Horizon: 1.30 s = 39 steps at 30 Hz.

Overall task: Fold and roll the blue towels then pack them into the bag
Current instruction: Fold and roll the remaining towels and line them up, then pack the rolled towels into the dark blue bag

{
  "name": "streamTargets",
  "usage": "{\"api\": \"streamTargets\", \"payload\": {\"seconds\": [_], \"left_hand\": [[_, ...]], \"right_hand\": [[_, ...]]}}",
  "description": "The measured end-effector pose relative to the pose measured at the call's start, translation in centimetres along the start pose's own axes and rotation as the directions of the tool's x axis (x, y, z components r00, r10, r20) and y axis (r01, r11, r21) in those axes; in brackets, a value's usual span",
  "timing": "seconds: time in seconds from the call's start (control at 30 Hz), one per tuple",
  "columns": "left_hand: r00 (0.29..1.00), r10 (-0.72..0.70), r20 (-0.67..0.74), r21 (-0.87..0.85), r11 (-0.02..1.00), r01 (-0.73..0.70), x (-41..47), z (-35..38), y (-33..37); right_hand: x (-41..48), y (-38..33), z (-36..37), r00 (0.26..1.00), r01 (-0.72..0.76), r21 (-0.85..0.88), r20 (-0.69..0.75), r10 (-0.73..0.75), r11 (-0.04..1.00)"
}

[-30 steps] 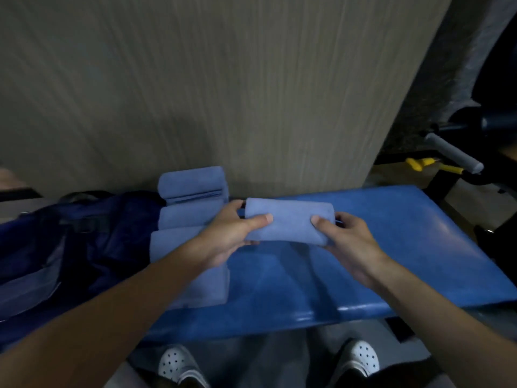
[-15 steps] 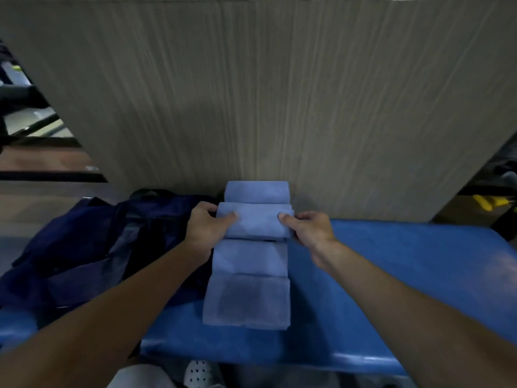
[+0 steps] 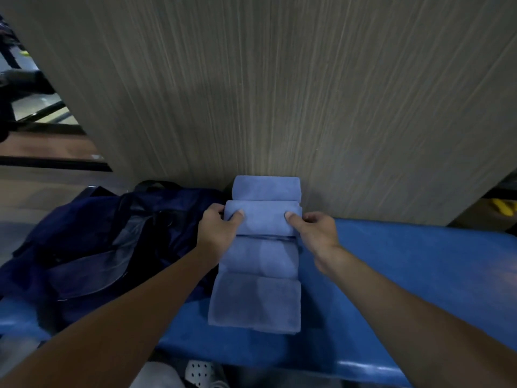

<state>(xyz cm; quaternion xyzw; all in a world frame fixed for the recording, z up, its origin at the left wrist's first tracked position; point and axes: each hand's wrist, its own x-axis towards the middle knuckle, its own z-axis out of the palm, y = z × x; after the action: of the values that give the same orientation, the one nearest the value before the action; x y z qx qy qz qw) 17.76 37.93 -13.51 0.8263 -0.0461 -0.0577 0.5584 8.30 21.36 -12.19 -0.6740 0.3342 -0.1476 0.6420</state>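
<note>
Several rolled and folded blue towels lie in a row on the blue bench (image 3: pixel 419 275), running from the wall toward me. My left hand (image 3: pixel 216 233) and my right hand (image 3: pixel 316 233) grip the two ends of the second rolled towel (image 3: pixel 263 219), thumbs on top. Behind it another rolled towel (image 3: pixel 265 187) rests against the wall. In front lie a third roll (image 3: pixel 260 256) and a flatter folded towel (image 3: pixel 254 303) near the bench's front edge. The dark navy bag (image 3: pixel 112 236) sits slumped just left of the towels.
A grey wood-grain wall panel (image 3: pixel 279 93) rises directly behind the bench. A yellow object (image 3: pixel 503 210) lies on the floor at far right. My white perforated shoe (image 3: pixel 200 373) shows below the bench edge. Dark equipment stands at far left.
I carried the rolled towel from the bench's middle leftward and set it into the row, second from the wall. The view swung left with it. Both hands still grip it.
</note>
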Motion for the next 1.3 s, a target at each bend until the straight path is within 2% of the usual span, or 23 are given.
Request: {"api": "streamTargets", "payload": {"seconds": [0.17, 0.33, 0.43, 0.5, 0.57, 0.63, 0.67, 0.73, 0.8, 0.9, 1.03, 1.17, 1.3], "left_hand": [[1.000, -0.023, 0.008, 0.019, 1.000, 0.023, -0.1, 0.3, 0.5], [1.000, 0.019, -0.008, 0.012, 1.000, -0.019, -0.7, -0.8, 1.8], [0.999, 0.036, -0.033, 0.031, 0.999, -0.035, -1.4, -2.1, 2.6], [0.997, 0.072, -0.042, 0.051, 0.996, -0.069, -1.8, -3.5, 3.0], [0.992, 0.112, -0.060, 0.072, 0.992, -0.107, -1.9, -5.3, 3.2], [0.984, 0.155, -0.089, 0.103, 0.984, -0.145, -1.9, -7.7, 3.2], [0.978, 0.179, -0.108, 0.129, 0.978, -0.165, -1.8, -9.1, 3.1], [0.970, 0.196, -0.147, 0.166, 0.971, -0.171, -1.2, -12.4, 2.3], [0.967, 0.175, -0.186, 0.216, 0.967, -0.134, 0.0, -15.9, 0.5], [0.952, 0.174, -0.250, 0.405, 0.913, -0.060, 1.5, -20.9, -3.3], [0.965, 0.061, -0.256, 0.723, 0.675, 0.149, 2.2, -25.5, -8.2], [0.970, -0.064, -0.235, 0.751, 0.622, 0.223, 3.4, -27.2, -11.4], [0.975, -0.061, -0.215, 0.805, 0.554, 0.212, 4.0, -27.7, -13.0]], "right_hand": [[-0.6, -0.3, -0.3, 0.997, -0.062, 0.034, 0.051, 0.061, 0.997], [-0.9, -0.8, -0.7, 0.999, 0.011, -0.030, -0.040, -0.012, 0.999], [-1.7, -2.0, -0.1, 0.993, 0.047, -0.145, -0.100, -0.062, 0.988], [-2.6, -3.1, 0.8, 0.980, 0.049, -0.282, -0.173, -0.101, 0.958], [-3.8, -4.3, 2.0, 0.953, 0.106, -0.443, -0.211, -0.219, 0.890], [-4.7, -5.2, 3.8, 0.931, 0.223, -0.498, -0.147, -0.335, 0.838], [-5.0, -5.6, 5.2, 0.934, 0.280, -0.465, -0.069, -0.350, 0.840], [-5.8, -6.0, 8.4, 0.937, 0.349, -0.380, 0.117, -0.329, 0.857], [-6.4, -6.1, 11.8, 0.921, 0.372, -0.377, 0.265, -0.286, 0.848], [-7.2, -6.2, 15.8, 0.894, 0.361, -0.406, 0.407, -0.188, 0.840], [-6.5, -5.8, 19.0, 0.896, 0.334, -0.437, 0.421, -0.138, 0.835], [-5.2, -5.0, 20.9, 0.934, 0.292, -0.539, 0.337, -0.116, 0.790], [-4.7, -4.0, 22.3, 0.936, 0.309, -0.555, 0.323, -0.143, 0.772]]}}
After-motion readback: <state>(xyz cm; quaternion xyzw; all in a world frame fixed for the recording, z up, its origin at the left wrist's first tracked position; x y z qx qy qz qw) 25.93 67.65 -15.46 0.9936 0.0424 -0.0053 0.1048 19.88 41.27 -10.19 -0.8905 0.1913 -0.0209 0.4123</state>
